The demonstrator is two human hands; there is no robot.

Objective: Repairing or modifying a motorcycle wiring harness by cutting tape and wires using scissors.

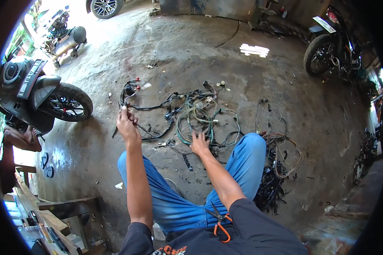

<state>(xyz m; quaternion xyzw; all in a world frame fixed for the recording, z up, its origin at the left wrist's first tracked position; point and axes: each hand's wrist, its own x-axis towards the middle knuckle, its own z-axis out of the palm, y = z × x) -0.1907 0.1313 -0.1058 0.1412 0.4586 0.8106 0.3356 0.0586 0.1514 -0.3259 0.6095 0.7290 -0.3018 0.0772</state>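
A tangled wiring harness [157, 105] lies spread on the floor in front of my knees, with black taped branches and several connectors. My left hand [127, 123] is closed around one black branch of it, lifted at the left, below a cluster of black and red connectors [130, 89]. Toward the middle, my right hand [200, 143] reaches down with its fingers apart, touching the lower edge of a loose coil of green and pale wires [195, 111]. Scissors with orange handles [220, 222] lie on my lap, blades pointing away from me.
To the right of my knee are a loop of brown wires [300, 148] and a heap of black wires [270, 187]. Motorcycles stand at the left [64, 102] and far right [321, 55]. A wooden bench [51, 216] and sandals [49, 171] are at left, where another person's arm [21, 140] shows.
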